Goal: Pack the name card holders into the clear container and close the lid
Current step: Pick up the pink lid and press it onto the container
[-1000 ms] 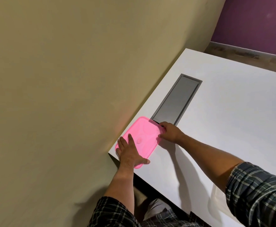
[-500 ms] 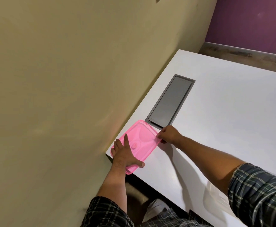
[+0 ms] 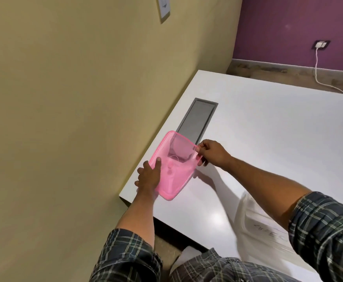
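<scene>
The white surface (image 3: pixel 268 139) carries everything, with a grey hatch (image 3: pixel 197 121) let into it. Just this side of the hatch I hold the pink lid (image 3: pixel 172 169), its far edge tilted up. My left hand (image 3: pixel 148 178) clamps the lid's near-left rim; my right hand (image 3: pixel 211 152) pinches its far-right corner. It looks thin, light and bendy, so I'd grip the stiffer rim. I see no card holders or container.

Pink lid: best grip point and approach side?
Take the pink lid by its thin raised rim, from the two long sides. It is flat, broad and tilted off the table, as the left hand and right hand hold it.
</scene>
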